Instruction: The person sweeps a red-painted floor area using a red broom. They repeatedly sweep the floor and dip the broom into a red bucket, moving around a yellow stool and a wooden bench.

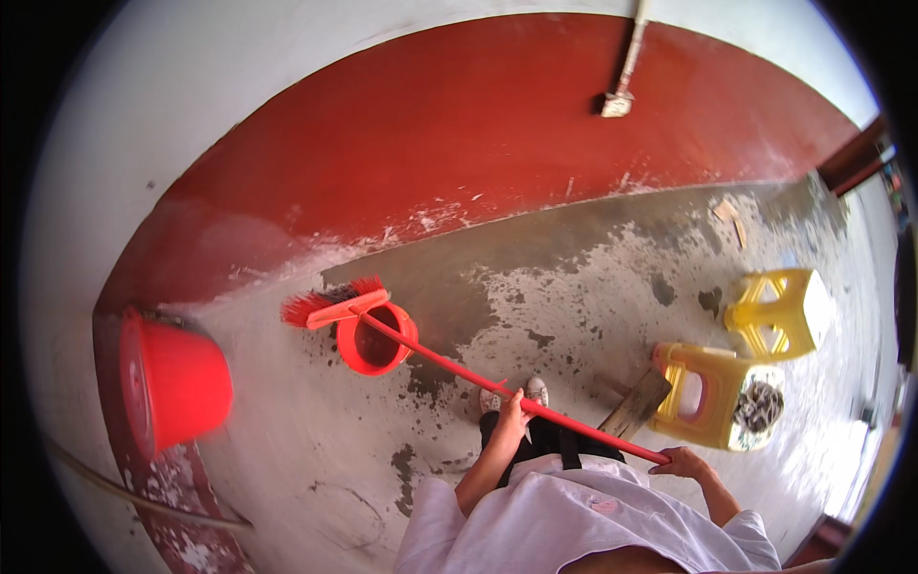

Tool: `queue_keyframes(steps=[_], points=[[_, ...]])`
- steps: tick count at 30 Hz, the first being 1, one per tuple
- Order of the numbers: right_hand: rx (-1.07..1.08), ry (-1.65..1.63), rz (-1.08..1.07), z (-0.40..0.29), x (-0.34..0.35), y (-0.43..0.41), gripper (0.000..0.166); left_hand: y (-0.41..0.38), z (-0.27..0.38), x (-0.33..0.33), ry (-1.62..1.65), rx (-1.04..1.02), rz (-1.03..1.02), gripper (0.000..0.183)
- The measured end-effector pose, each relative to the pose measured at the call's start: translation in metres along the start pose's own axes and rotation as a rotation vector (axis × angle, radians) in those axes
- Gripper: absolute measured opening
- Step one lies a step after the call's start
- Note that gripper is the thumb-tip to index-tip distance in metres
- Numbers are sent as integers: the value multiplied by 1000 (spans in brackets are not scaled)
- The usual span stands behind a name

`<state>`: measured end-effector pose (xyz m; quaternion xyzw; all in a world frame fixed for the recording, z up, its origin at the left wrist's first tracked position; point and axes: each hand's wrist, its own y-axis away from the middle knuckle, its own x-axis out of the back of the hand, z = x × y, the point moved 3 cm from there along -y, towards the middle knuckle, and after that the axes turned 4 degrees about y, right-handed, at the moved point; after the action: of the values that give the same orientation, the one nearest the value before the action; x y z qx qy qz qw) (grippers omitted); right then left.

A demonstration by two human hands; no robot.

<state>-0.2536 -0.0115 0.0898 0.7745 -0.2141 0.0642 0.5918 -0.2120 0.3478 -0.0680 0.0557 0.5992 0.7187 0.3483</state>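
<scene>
A red push broom [459, 370] slants across the view in front of me. Midway along its pole my left hand [516, 413] is wrapped around it. Close to the pole's end, at my right side, my right hand [685, 463] grips it. The broom head [348, 304], with red and dark bristles, is at the far end, overlapping the back rim of a small red bucket [411, 336]. Whether head and rim touch, I cannot tell. Dark liquid [376, 347] shows inside the bucket. Wet concrete floor [430, 283] lies around it, along the red-painted wall base.
A large red tub [188, 384] stands at left, near a thin pole [143, 499]. At right are two yellow plastic stools [778, 316], one bearing a crumpled grey rag [759, 407], beside a wooden plank [638, 403]. A long-handled tool [627, 72] leans against the red-and-white wall [459, 129].
</scene>
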Motion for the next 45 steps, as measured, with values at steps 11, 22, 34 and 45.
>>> queue_keyframes(steps=[11, 22, 34, 45], points=[[251, 231, 154, -186, -21, -102, 48, -85, 24, 84, 63, -120, 133, 28], [165, -17, 208, -265, -103, -30, 33, -92, 75, 191, 22, 200, -77, 25], [-57, -211, 249, -374, -285, 30, 29, -78, 165, 330, 46, 76, 8, 31], [-83, -308, 419, -416, -432, 58, 28, -55, 153, 409, -187, 224, -180, 20]])
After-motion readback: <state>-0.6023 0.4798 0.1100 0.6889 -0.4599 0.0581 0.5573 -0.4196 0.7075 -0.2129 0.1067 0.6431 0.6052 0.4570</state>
